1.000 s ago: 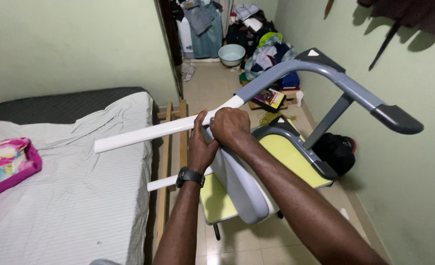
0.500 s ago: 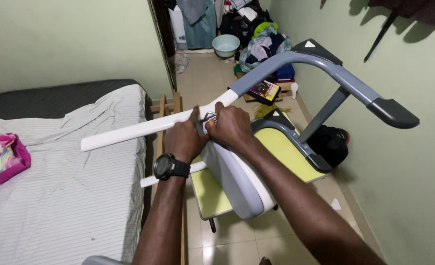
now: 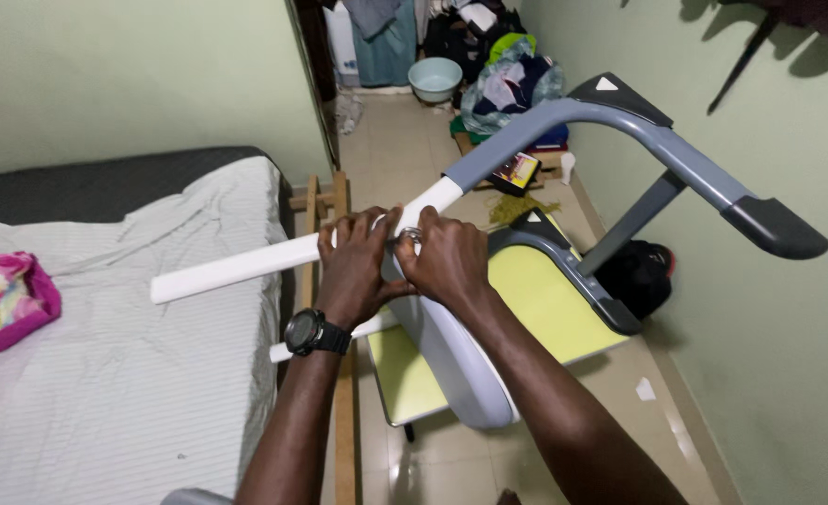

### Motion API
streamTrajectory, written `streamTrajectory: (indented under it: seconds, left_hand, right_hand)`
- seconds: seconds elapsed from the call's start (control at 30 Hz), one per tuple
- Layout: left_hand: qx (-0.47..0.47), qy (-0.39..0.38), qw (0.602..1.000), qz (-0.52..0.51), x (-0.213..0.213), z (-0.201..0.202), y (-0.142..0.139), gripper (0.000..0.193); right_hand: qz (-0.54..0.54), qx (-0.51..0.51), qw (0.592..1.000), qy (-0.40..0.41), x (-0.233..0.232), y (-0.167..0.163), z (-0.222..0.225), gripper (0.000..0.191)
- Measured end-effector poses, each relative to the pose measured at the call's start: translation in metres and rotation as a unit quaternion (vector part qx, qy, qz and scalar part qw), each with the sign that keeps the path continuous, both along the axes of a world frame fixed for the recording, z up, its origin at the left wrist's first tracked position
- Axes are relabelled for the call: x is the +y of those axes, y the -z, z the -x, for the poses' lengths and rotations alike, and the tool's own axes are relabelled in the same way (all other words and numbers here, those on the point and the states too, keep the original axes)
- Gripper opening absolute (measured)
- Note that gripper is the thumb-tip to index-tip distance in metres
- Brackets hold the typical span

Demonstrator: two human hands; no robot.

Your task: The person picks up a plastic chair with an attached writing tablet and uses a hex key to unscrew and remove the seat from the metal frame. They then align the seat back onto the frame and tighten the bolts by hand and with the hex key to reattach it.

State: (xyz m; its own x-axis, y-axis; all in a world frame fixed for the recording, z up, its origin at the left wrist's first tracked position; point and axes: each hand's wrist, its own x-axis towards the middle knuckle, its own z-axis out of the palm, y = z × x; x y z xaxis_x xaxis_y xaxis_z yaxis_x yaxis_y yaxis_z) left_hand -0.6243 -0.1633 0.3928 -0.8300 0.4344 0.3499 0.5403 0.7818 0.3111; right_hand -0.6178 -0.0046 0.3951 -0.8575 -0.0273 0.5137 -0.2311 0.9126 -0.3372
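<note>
A grey and yellow exercise machine (image 3: 545, 299) stands beside the bed. Its grey handlebar (image 3: 657, 150) runs up to the right and ends in a black grip. A long white tube (image 3: 245, 266) sticks out to the left over the bed. My left hand (image 3: 358, 262), with a black watch on the wrist, grips the white tube near the machine's white body. My right hand (image 3: 442, 257) is closed around the joint right beside it, where a small metal ring shows between my fingers. A second shorter white tube (image 3: 376, 327) lies lower, partly hidden by my left arm.
A bed with a white striped sheet (image 3: 115, 365) fills the left, with a pink bag (image 3: 2, 299) on it. A wooden frame (image 3: 325, 210) stands between bed and machine. Clothes, a basin (image 3: 435, 77) and clutter lie at the far end of the tiled floor. Green wall at right.
The view has dropped and shifted slightly, so the hands sit a little lower in frame. Both hands stay closed at the same joint on the white tube.
</note>
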Motion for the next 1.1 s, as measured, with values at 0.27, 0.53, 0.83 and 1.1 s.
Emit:
streamTrajectory:
  seconds: [0.27,0.53,0.83,1.1]
  left_hand:
    - [0.003,-0.002,1.000,-0.030,-0.001,-0.004,-0.001,0.119]
    - [0.002,-0.003,1.000,-0.006,-0.002,-0.001,0.001,0.121]
    - [0.004,0.000,0.999,-0.048,0.001,0.011,0.005,0.114]
    - [-0.026,-0.028,0.997,-0.062,0.013,0.010,-0.011,0.102]
  right_hand:
    - [0.025,0.014,0.999,-0.018,0.001,0.005,-0.003,0.026]
    - [0.236,0.064,0.966,-0.087,0.017,0.034,0.009,0.018]
    - [0.724,-0.142,0.626,-0.252,0.059,0.038,0.011,0.019]
    - [0.754,-0.150,0.572,-0.285,0.062,0.015,0.002,0.020]
